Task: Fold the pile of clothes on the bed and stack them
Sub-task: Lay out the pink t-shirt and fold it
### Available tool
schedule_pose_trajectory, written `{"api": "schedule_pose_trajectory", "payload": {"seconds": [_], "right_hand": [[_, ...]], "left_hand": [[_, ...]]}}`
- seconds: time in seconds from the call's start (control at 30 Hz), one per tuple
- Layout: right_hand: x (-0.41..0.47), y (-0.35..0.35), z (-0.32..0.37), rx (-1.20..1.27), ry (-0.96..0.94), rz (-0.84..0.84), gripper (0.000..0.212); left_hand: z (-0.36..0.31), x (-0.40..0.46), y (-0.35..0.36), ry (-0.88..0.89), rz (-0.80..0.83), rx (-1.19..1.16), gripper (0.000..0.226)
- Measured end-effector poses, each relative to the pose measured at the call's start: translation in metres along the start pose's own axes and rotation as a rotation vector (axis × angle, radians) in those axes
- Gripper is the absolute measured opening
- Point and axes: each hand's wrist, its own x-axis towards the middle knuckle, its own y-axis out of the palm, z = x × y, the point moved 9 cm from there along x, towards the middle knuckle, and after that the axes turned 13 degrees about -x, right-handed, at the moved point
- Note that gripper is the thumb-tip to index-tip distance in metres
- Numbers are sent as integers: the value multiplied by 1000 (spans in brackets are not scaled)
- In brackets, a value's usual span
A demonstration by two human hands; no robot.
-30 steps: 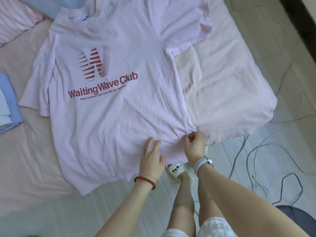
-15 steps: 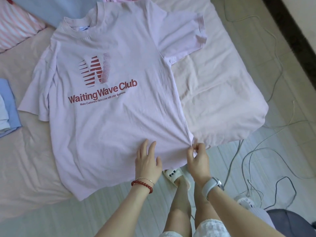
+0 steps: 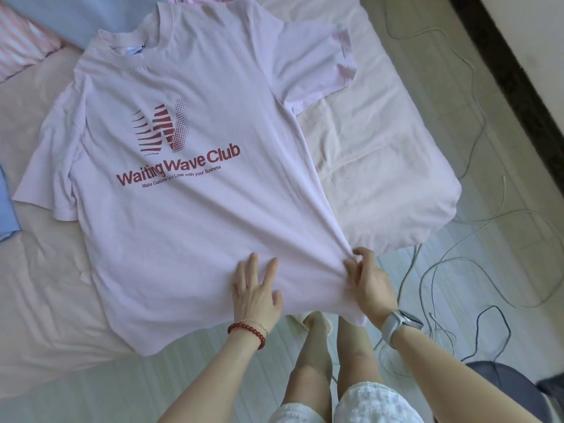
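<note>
One lilac T-shirt [image 3: 189, 227], print side up ("Waiting Wave Club" in red), spread across the near part of the pink bed [image 3: 381, 166], collar at the far end, hem hanging just over the near bed edge.

Left hand [image 3: 256, 296]: flat, fingers spread, pressing the cloth near the hem; judged to be pinning the shirt so it does not slide.

Right hand [image 3: 367, 283]: fingertips pinching the right side seam just above the hem, cloth puckered toward the pinch; judged to be drawing that side taut (a smoothing step, fold not yet begun).

Sleeves: right sleeve lies flat and open; left sleeve partly creased under itself.

One folded blue garment [image 3: 6, 209] at the far left edge, well apart from the shirt, probably the start of the stack. Striped pink pillow [image 3: 21, 44] at the far left corner.

Open room: bare sheet to the right of the shirt, enough for turning a side inward. Loose cables [image 3: 476, 270] trail on the floor beside the right bed corner, near the person's feet; a snag risk when stepping.
</note>
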Motion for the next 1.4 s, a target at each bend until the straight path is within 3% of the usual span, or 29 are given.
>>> {"api": "schedule_pose_trajectory", "payload": {"seconds": [0.07, 0.17, 0.27, 0.37, 0.43, 0.5, 0.6, 0.67, 0.77, 0.93, 1.07, 1.2, 1.27, 1.33, 1.4], "right_hand": [[3, 12, 3, -24, -67, 107, 18], [6, 23, -15, 50, 16, 182, 35], [7, 31, -40, 80, 157, 234, 21], [9, 32, -46, -50, 272, 241, 10], [10, 31, -39, -157, 327, 202, 31], [11, 22, -18, -233, 331, 58, 49], [10, 5, 53, -280, -2, -291, 54], [3, 13, 106, -381, -294, -364, 54], [-3, 55, 158, -591, -557, -182, 56], [-13, 120, 208, -880, -740, -4, 66], [-27, 160, 241, -903, -812, 101, 64], [-45, 194, 250, -934, -872, 274, 58], [-59, 209, 246, -961, -944, 384, 54], [-70, 216, 246, -965, -1002, 472, 49], [-77, 209, 255, -842, -1028, 425, 42]], "left_hand": [[3, 0, 5, -5, 32, 20, 64], [8, -3, 5, -10, 34, 51, 63], [20, -9, 12, -13, 79, 87, 59], [31, -11, 8, 38, 59, 88, 57], [45, -12, 2, 15, 14, 15, 50], [64, -12, -4, -71, -25, -80, 47], [104, -21, -23, -305, -175, -305, 50], [132, -30, -34, -452, -275, -472, 52], [182, -40, -51, -587, -400, -588, 56], [259, -68, -63, -842, -591, -760, 60], [301, -76, -62, -889, -692, -922, 52], [319, -76, -55, -860, -714, -1106, 20], [325, -80, -53, -826, -735, -1145, 27], [328, -90, -55, -824, -748, -1091, 25], [330, -101, -60, -853, -712, -908, 30]]}}
